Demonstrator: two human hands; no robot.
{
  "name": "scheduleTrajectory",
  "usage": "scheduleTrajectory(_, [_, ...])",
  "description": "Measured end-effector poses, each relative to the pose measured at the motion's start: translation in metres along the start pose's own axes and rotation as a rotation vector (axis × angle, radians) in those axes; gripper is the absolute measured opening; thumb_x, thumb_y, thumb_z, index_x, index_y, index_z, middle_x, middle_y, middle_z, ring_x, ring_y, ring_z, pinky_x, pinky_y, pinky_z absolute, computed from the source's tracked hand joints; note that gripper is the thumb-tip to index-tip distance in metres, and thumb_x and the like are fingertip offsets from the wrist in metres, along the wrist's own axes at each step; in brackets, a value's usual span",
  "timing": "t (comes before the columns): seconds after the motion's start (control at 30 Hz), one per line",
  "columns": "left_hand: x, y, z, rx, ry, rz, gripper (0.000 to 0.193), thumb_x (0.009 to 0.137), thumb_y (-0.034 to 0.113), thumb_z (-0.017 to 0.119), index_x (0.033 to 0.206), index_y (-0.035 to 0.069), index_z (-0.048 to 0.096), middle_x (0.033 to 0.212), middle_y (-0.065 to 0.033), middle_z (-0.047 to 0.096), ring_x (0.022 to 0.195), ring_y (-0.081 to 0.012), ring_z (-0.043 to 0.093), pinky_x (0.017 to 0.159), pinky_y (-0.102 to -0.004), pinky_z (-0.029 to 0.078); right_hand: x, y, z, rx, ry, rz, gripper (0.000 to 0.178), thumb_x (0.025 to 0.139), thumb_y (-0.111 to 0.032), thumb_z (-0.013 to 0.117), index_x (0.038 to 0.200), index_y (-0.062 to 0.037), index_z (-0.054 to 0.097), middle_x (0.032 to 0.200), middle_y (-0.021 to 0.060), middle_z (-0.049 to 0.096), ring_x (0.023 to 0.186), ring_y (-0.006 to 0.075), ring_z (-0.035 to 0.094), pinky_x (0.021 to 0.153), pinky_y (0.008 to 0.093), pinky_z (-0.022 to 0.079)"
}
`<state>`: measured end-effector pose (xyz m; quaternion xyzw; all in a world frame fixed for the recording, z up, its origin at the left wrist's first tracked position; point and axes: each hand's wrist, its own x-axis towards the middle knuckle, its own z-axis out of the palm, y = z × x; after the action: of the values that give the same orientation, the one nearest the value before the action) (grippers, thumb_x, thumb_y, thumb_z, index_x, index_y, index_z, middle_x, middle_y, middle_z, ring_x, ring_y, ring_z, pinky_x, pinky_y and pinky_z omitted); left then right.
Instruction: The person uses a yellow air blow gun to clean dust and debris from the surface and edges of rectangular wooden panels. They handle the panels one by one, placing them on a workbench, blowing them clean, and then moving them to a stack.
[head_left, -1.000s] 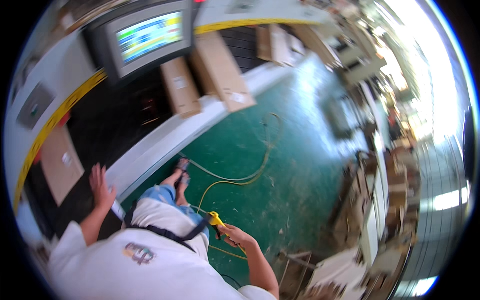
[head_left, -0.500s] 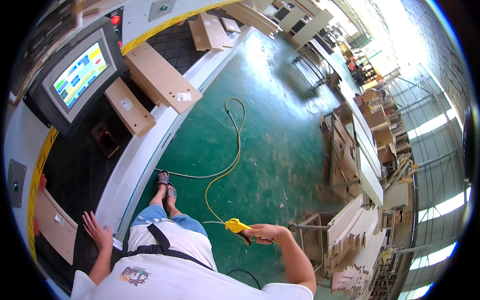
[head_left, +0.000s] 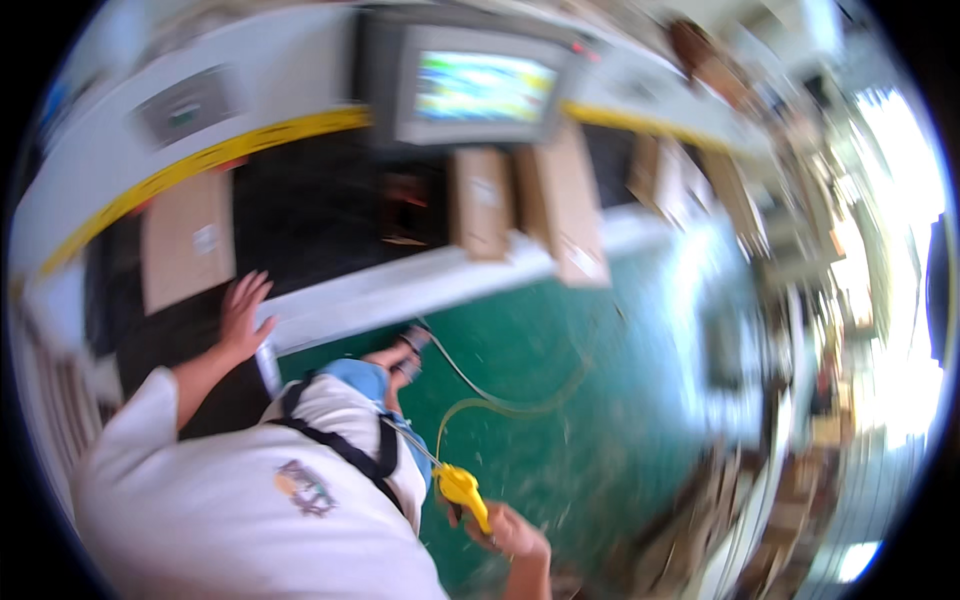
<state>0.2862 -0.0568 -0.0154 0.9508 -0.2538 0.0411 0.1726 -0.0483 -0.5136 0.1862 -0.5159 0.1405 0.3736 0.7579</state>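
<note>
My right hand (head_left: pixel 508 530) is wrapped round a yellow air blow gun (head_left: pixel 460 487) low in the picture. The gun's thin metal nozzle points up and left across my clothes. My left hand (head_left: pixel 243 318) is open, fingers spread, by the front edge of the black conveyor bed (head_left: pixel 310 215); whether it presses on the surface I cannot tell. Just beyond those fingers lies a flat light-brown board (head_left: pixel 190 240) with a white label. Further right on the bed are a narrow board (head_left: pixel 482 210) and a longer board (head_left: pixel 570 215), both reaching toward the white front rail.
A control screen (head_left: pixel 483 88) overhangs the bed's far side above a yellow strip (head_left: pixel 220 155). A hose (head_left: pixel 470 385) loops over the green floor (head_left: pixel 620 350). More boards (head_left: pixel 655 175) sit further right, and blurred wood stacks (head_left: pixel 690 510) stand at lower right.
The view has swung left toward the machine and is blurred. The blow gun stays in my right hand, its nozzle now angled more upward. My left hand remains open by the bed's edge.
</note>
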Motion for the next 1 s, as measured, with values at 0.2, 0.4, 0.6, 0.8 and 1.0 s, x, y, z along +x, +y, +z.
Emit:
scheduleTrajectory(0.2, [-0.035,-0.082,-0.010,0.226,0.251,-0.651,0.076,0.090,0.047,0.073,0.147,0.004,0.047,0.159,-0.0200,0.038,0.147,-0.0389,0.036,0.122,-0.0564,0.025,0.008,0.038,0.012,0.276,0.514,0.304,0.051,0.106,-0.054,0.053,0.125,-0.0089,0.065,0.078,-0.0033,0.058,0.055,0.0069,0.046,0.049,0.0236,0.033])
scheduleTrajectory(0.4, [-0.053,-0.077,0.008,0.285,0.308,-0.764,0.095,0.085,0.059,0.075,0.154,0.004,0.039,0.164,-0.0195,0.030,0.155,-0.0372,0.025,0.124,-0.0619,0.015,0.051,-0.016,0.011,-0.151,0.147,0.210,0.080,0.099,-0.075,0.042,0.127,-0.0016,0.058,0.084,0.0055,0.063,0.050,0.0076,0.043,0.046,0.0247,0.029])
scheduleTrajectory(0.6, [-0.028,-0.075,0.022,0.310,0.349,-0.824,0.092,0.086,0.061,0.073,0.152,0.005,0.041,0.163,-0.0180,0.033,0.155,-0.0366,0.026,0.123,-0.0646,0.016,0.083,-0.042,0.015,-0.241,0.056,0.116,0.082,0.103,-0.073,0.037,0.128,0.0044,0.051,0.100,0.0120,0.067,0.049,0.0088,0.044,0.043,0.0248,0.028])
scheduleTrajectory(0.8, [-0.029,-0.079,0.024,0.308,0.324,-0.848,0.092,0.087,0.065,0.069,0.154,0.008,0.041,0.165,-0.0165,0.031,0.155,-0.0355,0.025,0.122,-0.0656,0.017,0.091,-0.043,0.007,-0.185,-0.080,0.142,0.072,0.109,-0.059,0.036,0.137,0.0053,0.048,0.101,0.0063,0.065,0.049,0.0048,0.041,0.045,0.0215,0.030])
scheduleTrajectory(1.0, [-0.028,-0.080,0.022,0.293,0.288,-0.871,0.093,0.088,0.065,0.068,0.156,0.009,0.037,0.167,-0.0155,0.027,0.156,-0.0349,0.023,0.123,-0.0659,0.016,0.094,-0.044,0.011,-0.184,-0.046,0.172,0.074,0.108,-0.062,0.038,0.137,0.0059,0.049,0.091,0.0036,0.063,0.049,0.0050,0.038,0.045,0.0220,0.029])
